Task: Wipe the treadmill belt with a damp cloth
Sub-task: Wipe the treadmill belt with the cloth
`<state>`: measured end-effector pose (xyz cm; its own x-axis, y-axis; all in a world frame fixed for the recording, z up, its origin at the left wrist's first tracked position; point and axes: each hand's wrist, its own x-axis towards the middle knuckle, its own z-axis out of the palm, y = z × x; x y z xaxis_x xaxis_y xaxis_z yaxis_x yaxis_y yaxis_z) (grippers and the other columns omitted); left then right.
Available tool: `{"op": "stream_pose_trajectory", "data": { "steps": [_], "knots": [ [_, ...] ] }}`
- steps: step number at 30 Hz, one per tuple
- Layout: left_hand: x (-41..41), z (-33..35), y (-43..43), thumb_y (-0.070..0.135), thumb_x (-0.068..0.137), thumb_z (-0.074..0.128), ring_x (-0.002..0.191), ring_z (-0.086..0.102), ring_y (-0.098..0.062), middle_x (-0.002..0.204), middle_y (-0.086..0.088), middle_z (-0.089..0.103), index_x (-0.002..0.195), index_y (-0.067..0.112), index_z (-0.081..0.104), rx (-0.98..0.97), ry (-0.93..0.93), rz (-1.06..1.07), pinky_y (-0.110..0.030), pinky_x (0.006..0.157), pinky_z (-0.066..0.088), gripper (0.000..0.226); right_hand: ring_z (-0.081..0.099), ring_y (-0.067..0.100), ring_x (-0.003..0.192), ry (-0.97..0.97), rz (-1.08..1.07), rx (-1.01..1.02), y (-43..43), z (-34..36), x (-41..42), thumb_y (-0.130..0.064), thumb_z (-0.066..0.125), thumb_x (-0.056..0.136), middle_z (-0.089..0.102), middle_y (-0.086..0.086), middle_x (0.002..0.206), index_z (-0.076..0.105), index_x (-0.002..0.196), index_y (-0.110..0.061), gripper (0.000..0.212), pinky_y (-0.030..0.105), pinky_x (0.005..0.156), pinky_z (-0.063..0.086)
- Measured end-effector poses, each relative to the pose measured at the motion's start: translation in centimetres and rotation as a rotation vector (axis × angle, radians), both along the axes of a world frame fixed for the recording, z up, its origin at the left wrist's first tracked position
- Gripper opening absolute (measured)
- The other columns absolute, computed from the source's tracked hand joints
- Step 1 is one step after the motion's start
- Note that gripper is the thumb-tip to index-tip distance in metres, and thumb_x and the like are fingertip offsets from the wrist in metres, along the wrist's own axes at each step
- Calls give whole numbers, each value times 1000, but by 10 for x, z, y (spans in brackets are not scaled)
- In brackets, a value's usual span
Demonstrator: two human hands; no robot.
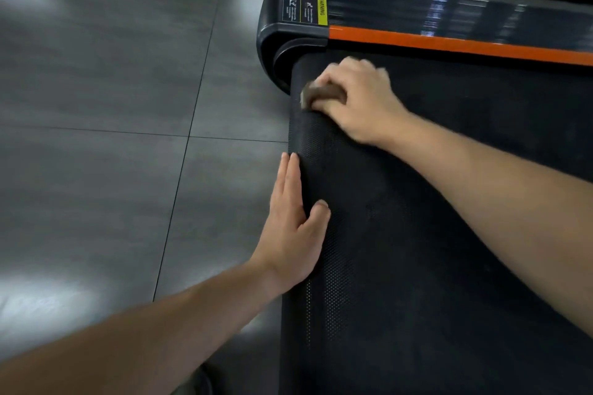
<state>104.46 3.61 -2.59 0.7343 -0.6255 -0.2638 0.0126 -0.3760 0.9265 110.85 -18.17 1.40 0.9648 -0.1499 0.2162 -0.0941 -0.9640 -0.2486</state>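
A yellow strip [322,3] on the treadmill's black side rail [449,6], at its rounded left end, reads "WARNING" beside a triangle sign. Just left of it, a black label [296,1] carries small white pictograms and lines of print too fine to read.

The head view looks steeply down from close above the treadmill belt [417,234]. It faces the belt's end edge, with floor [96,106] at left.

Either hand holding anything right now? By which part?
Right hand grips a bunched brown cloth, fingers curled over most of it, one end sticking out, pressed on the belt. Left hand holds nothing; it lies flat on the belt's edge.
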Motion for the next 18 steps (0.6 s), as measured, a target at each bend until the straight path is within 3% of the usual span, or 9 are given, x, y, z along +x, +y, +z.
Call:
{"op": "stream_pose_trajectory", "data": {
  "steps": [3,4,9,11,14,15,18],
  "knots": [
    [-9,2,7,25,105,41,144,-11,20,165,30,-10,162,34,-4,-8,21,10,-10,116,-1,74,53,30,114,-35,-341,51,-15,4,17,-47,62,94,60,3,115,63,116,-28,29,43,90,35],
    [-14,1,12,25,106,41,144,-11,21,164,31,-10,162,35,-4,-17,32,12,-11,118,0,73,54,30,114,-60,-365,47,-5,1,12,-46,62,95,60,4,117,63,117,-28,29,43,91,36],
    [-47,-6,36,39,95,35,144,-10,21,164,31,-10,161,35,-3,-11,50,12,-11,118,-1,76,53,21,99,48,140,142,57,-1,-95,-50,55,91,57,-5,101,67,107,-33,26,41,86,36],
    [-52,-4,39,38,97,36,143,-10,22,164,32,-10,161,35,-3,3,50,13,-11,118,-1,75,55,22,101,25,92,72,38,1,-102,-55,52,89,59,-4,102,68,106,-33,32,42,88,37],
    [-52,-2,39,24,107,38,143,-9,23,164,32,-9,162,35,-4,2,65,7,-8,117,-1,70,55,30,106,-35,-317,81,7,0,-73,-48,61,93,59,2,108,65,110,-28,27,44,90,38],
    [-52,-2,39,21,107,38,143,-8,23,165,31,-8,162,34,-3,-1,68,11,-5,114,-1,70,55,30,106,-48,-355,76,11,-1,-72,-47,62,94,59,3,109,64,111,-27,27,44,90,38],
    [-54,-4,41,29,99,38,144,-5,22,166,28,-5,162,34,0,-26,84,29,-5,114,1,74,54,23,102,-47,-108,142,57,-8,-114,-47,59,93,59,-4,105,68,109,-31,24,41,89,37]
  ]
}}
